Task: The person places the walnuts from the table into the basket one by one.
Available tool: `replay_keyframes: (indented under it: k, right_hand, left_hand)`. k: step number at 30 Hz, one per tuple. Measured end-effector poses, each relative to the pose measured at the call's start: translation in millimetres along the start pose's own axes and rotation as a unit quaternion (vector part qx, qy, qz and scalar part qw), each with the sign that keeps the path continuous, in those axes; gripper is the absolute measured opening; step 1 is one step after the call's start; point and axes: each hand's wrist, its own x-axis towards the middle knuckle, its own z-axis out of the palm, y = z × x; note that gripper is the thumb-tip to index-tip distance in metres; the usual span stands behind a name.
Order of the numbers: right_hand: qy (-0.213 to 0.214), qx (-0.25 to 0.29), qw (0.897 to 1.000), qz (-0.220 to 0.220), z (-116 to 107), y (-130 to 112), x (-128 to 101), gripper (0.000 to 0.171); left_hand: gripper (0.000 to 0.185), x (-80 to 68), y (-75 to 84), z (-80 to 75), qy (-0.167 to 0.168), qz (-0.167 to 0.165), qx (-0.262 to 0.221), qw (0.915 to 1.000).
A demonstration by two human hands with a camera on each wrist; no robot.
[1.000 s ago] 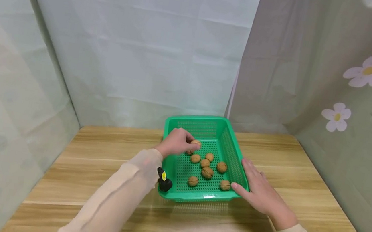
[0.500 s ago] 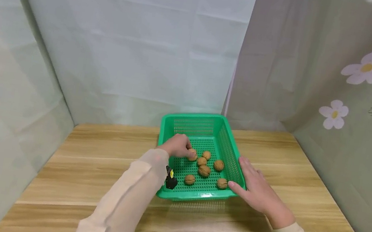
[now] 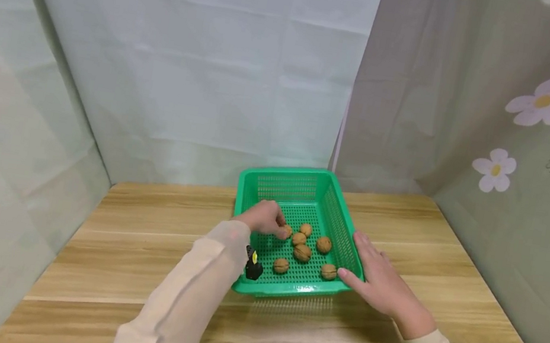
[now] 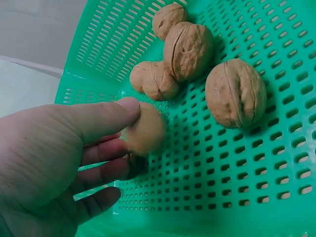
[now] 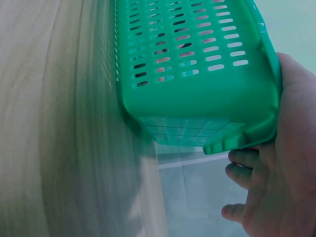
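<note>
My left hand [image 3: 263,217] reaches over the left side of a green plastic basket [image 3: 301,288] and pinches a walnut [image 4: 145,129] between thumb and fingers, close over the basket's holed floor. Part of a darker walnut [image 4: 135,165] shows behind those fingers in the left wrist view. Several more walnuts lie loose to the right of the hand, among them a large one [image 3: 302,252] and one at the near right corner [image 3: 328,272]. My right hand [image 3: 387,282] rests at the basket's right rim, thumb over the near corner, its other fingers loosely extended along the outside.
The basket stands on a wood-grain table [image 3: 148,253], near its back edge. A pale cloth [image 3: 205,64] hangs behind, with a flower-printed cloth [image 3: 524,235] on the right. Each wrist wears a small black camera [image 3: 253,264].
My left hand has come down with the pinched walnut toward the basket floor, then shifted slightly right. The right hand stays at the rim.
</note>
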Motion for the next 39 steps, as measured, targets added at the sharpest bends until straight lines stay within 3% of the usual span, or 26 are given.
replay_keyframes:
  k: [7,10,14,18,23,27,30,34,39]
  right_hand:
    - [0.001,0.0,1.0,-0.001,0.3,1.3,-0.5,0.088]
    - [0.003,0.001,1.0,-0.001,0.5,1.6,-0.2,0.089]
    - [0.003,0.007,1.0,-0.002,1.3,1.3,0.2,0.089]
    - [0.006,0.023,1.0,-0.003,1.4,1.6,-0.1,0.088]
    - [0.012,0.03,0.999,-0.01,0.6,4.4,-0.6,0.087]
    - [0.011,0.031,0.999,-0.013,-1.5,4.3,-0.9,0.085]
    - [0.009,0.029,0.999,-0.014,-3.3,2.6,-1.4,0.084]
    - [0.011,0.023,0.999,-0.025,-5.8,1.2,-4.0,0.082]
    - [0.022,0.017,0.999,-0.033,-16.3,2.1,-12.1,0.083]
  left_hand:
    - [0.04,-6.2,11.3,-12.4,0.028,-0.008,-0.016,0.9994]
    - [0.04,-12.9,22.2,-24.4,0.052,0.009,-0.017,0.9985]
    - [0.039,-33.1,36.9,-38.6,0.072,0.041,-0.015,0.9965]
    - [0.033,-70.1,42.3,-41.5,0.105,0.087,-0.026,0.9903]
    - [0.023,-131.6,29.3,-29.8,0.17,0.125,-0.038,0.9766]
    - [0.02,-178.9,6.0,-16.9,0.224,0.104,-0.05,0.9678]
    - [0.018,-204.8,-12.3,-9.8,0.265,0.077,-0.045,0.9602]
    - [0.018,-229.9,-29.5,-5.7,0.301,0.042,-0.019,0.9526]
    - [0.02,-251.3,-35.3,-6.7,0.326,0.02,0.011,0.9453]
